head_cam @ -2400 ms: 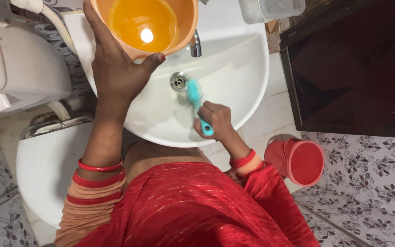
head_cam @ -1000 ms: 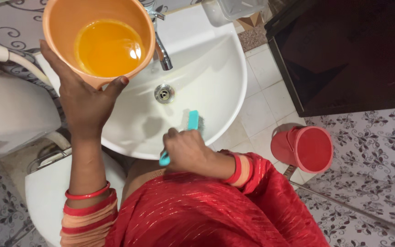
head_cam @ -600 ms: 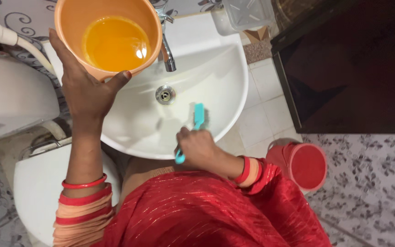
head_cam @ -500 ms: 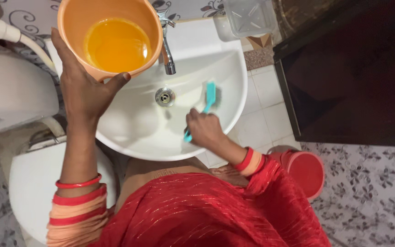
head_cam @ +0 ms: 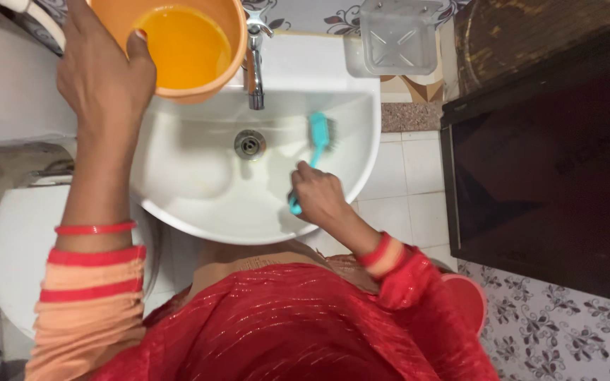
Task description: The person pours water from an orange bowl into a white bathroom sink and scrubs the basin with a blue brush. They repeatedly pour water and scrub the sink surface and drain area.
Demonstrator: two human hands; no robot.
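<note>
Sink (head_cam: 199,176) white, beside toilet (head_cam: 15,247); floor tiles (head_cam: 552,331) floral-patterned.

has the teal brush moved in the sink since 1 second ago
Yes. The teal brush went from the basin's near rim to farther in, now right of the drain, held by the right hand.

brush (head_cam: 318,131) swept from drain to basin's right wall | orange mug (head_cam: 190,46) raised nearer tap (head_cam: 255,63)

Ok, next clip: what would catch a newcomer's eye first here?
The orange tub, held by the left hand above the back left of the white sink, stands out most. Next comes the teal brush, gripped by the right hand, its head against the basin right of the drain. The red garment fills the bottom.
</note>
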